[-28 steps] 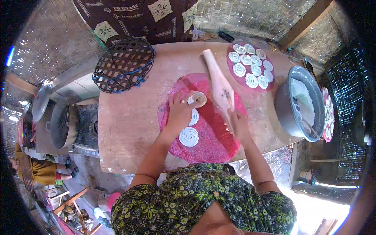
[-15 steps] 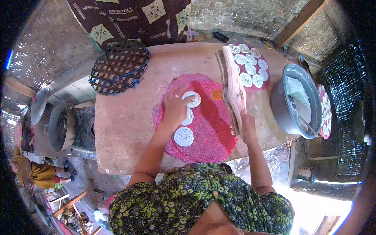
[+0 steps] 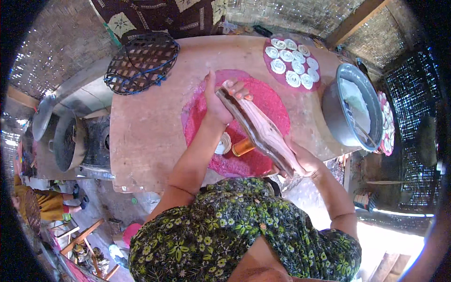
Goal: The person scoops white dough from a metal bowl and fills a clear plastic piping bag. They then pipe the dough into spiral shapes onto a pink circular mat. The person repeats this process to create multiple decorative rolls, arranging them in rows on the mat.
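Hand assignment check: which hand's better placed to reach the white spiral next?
Probably left: the left hand, at the far end of the wooden tool, has its forearm beside the white spiral; the right hand grips the near end, across the tool from the spiral.

Soft, moderate daylight covers the table (image 3: 150,127), while glare at the near right burns out to white with a bluish fringe. Small specks of light pierce the left woven wall (image 3: 56,61) and the darker right woven wall (image 3: 411,89). Fisheye distortion bows the table's edges, black vignetting fills all 4 corners, and detail softens toward the rim.
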Demonstrator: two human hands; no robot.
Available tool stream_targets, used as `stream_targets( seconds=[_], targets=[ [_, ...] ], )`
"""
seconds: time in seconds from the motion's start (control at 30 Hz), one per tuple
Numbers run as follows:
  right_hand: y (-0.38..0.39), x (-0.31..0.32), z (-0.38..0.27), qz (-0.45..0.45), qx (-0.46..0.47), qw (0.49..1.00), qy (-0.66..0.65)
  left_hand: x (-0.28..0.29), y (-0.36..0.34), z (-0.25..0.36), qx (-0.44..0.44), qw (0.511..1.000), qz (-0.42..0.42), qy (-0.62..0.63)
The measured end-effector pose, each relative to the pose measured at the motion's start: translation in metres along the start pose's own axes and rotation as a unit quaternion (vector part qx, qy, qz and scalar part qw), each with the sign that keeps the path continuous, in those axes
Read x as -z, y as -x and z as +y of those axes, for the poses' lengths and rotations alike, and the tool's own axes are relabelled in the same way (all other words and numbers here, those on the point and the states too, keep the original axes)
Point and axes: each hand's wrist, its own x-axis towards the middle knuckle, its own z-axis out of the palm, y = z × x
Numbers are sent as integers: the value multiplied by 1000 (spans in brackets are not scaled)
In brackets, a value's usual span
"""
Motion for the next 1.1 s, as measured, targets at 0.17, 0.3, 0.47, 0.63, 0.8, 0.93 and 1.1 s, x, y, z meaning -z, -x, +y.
stream_targets(
  seconds=[0.17,0.3,0.47,0.63,0.8,0.93,1.1],
  targets=[
    [-12,-6,10,57,-77,983,153,69,18,-18,-34,993,-34,107],
    [-17,-15,15,145,-65,961,225,69,24,-11,-44,988,-81,124],
    [18,-26,-3,167,-51,952,253,37,32,-20,-78,990,-48,104],
    [25,-51,2,181,-17,949,259,10,35,1,-56,989,-98,95],
    [35,-46,-3,218,-5,939,265,9,34,-22,-85,992,-37,85],
    [24,-58,4,222,33,930,289,5,35,4,-54,992,-89,72],
    [44,-51,24,220,21,940,259,17,51,-28,-54,995,-26,76]
  ],
)
